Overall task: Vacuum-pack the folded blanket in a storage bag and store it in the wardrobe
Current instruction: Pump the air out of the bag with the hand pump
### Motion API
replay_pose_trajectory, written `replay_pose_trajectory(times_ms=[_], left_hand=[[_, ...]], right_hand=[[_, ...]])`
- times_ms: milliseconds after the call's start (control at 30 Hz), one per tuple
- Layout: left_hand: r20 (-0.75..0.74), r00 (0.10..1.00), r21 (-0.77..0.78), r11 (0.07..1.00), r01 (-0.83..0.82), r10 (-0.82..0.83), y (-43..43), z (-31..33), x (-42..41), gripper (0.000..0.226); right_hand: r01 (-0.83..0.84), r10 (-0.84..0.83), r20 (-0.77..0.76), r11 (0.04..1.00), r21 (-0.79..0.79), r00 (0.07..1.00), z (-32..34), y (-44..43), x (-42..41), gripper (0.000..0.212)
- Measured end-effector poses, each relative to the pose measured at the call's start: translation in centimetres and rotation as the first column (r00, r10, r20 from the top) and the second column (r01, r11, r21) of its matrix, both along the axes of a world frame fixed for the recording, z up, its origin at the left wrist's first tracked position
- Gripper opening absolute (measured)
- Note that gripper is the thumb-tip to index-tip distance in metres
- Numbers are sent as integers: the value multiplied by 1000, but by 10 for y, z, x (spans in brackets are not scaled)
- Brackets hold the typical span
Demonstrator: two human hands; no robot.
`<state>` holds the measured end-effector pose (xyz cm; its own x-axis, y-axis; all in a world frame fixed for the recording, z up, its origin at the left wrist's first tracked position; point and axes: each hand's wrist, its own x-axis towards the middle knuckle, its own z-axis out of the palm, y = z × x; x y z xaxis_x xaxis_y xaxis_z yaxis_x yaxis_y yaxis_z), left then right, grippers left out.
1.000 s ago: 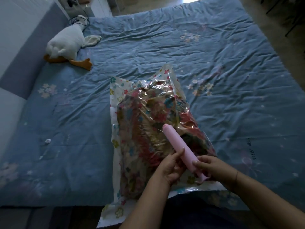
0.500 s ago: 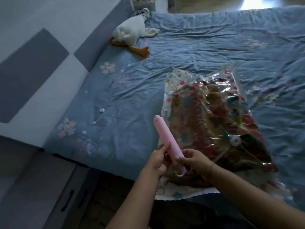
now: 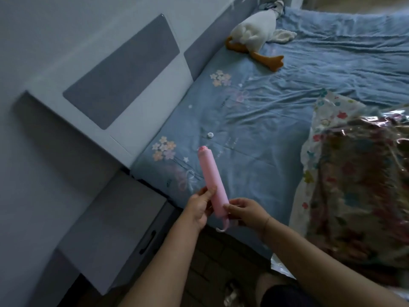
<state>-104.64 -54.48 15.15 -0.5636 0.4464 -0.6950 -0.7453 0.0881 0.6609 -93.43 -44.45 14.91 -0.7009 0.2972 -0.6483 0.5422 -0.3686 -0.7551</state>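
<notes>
Left hand [image 3: 199, 209] and right hand [image 3: 245, 212] pinched pump [image 3: 212, 182] near lower end; axis pointed away. Bag [image 3: 358, 185] lay well right; right hand nearer.

Storage bag [image 3: 327, 111] lying on bed [image 3: 276, 134] at near edge, overhanging it; blanket [image 3: 358, 196] sitting inside bag. Plush duck [image 3: 254, 27] lying far back against headboard [image 3: 124, 69]. Small cap [image 3: 209, 134] lying between duck and near headboard corner. Pump [image 3: 212, 185] hanging over that corner, left hand [image 3: 199, 209] and right hand [image 3: 245, 212] gripping its lower end. Nightstand [image 3: 115, 229] standing left of corner.

dim room; padded headboard [image 3: 124, 69], bedside cabinet [image 3: 115, 229].
</notes>
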Motion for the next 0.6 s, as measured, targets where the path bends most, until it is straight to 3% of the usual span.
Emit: replay_pose_trajectory(times_ms=[133, 233, 367, 600], left_hand=[[-4, 1000, 12, 1000, -11, 11, 8, -6, -41, 21], [-10, 1000, -13, 1000, -1, 1, 25, -10, -71, 17], [-17, 1000, -37, 999, -11, 11, 42, -19, -112, 17], [6, 1000, -89, 996, -14, 14, 72, -44, -180, 33]], right_hand=[[6, -7, 16, 999, 34, 1000, -5, 11, -45, 20], [34, -34, 17, 999, 1, 999, -14, 27, -77, 17], [-18, 17, 61, 1000, 18, 998, -26, 50, -121, 26], [-62, 53, 138, 996, 62, 989, -50, 80, -192, 24]])
